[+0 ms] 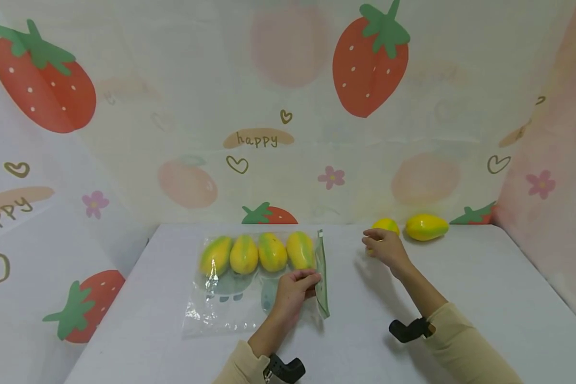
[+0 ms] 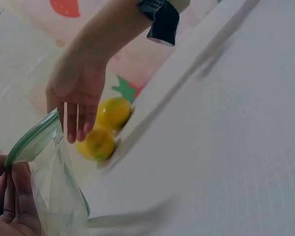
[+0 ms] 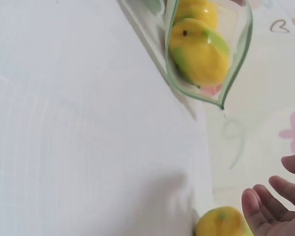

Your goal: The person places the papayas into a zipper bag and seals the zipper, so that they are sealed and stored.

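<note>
A clear zip bag (image 1: 230, 320) with a green edge lies on the table, holding a row of several yellow-green papayas (image 1: 245, 255). My left hand (image 1: 293, 293) pinches the bag's rim between thumb and fingers, and the right wrist view shows the mouth (image 3: 248, 46) gaping. To the right, my right hand (image 1: 386, 249) is over the table with its fingers spread and nothing in them. A loose papaya (image 1: 388, 224) is partly hidden behind that hand. Beside it lies another whole papaya (image 1: 427, 228).
The white table (image 1: 365, 346) ends at a backdrop (image 1: 187, 96) printed with strawberries, just behind the loose papayas. Black wrist cameras sit on both wrists, the right one (image 1: 408, 329) above the table.
</note>
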{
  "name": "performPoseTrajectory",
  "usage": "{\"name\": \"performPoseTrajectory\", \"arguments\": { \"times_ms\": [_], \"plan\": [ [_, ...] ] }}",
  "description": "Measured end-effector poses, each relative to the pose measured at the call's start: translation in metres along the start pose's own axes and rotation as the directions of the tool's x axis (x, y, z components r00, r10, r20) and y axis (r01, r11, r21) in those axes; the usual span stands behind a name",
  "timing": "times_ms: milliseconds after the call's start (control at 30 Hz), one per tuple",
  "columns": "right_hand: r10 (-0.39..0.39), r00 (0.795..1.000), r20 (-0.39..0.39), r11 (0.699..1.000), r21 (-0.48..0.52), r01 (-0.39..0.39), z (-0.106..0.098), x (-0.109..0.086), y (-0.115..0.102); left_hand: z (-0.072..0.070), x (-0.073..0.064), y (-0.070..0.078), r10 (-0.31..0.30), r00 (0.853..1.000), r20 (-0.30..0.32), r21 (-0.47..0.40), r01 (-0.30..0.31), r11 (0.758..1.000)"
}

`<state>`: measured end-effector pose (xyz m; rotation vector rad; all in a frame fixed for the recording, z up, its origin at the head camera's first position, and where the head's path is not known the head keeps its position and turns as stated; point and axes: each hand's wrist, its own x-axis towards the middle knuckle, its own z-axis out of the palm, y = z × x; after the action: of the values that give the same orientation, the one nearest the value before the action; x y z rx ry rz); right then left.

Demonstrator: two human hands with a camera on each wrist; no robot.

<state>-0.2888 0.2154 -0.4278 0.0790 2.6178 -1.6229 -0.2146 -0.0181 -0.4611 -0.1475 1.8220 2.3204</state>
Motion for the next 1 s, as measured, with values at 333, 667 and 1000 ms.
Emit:
{"name": "performPoseTrajectory", "arguments": {
  "times_ms": [333, 667, 1000],
  "plan": [
    [0.04, 0.996, -0.078, 0.999, 0.002, -0.04, -0.02, 0.001, 0.008, -0.001, 0.003, -0.002, -0.009, 1.0, -0.006, -0.005, 0.009, 1.0],
    [0.096, 0.985, -0.142, 0.995, 0.016, -0.095, -0.032, 0.002, 0.013, -0.001, 0.002, -0.001, -0.014, 1.0, -0.002, 0.005, 0.014, 1.0],
    [0.152, 0.972, -0.18, 0.988, 0.036, -0.148, -0.036, 0.005, 0.02, -0.002, 0.003, -0.002, -0.014, 1.0, -0.001, -0.001, 0.014, 1.0]
  ]
}}
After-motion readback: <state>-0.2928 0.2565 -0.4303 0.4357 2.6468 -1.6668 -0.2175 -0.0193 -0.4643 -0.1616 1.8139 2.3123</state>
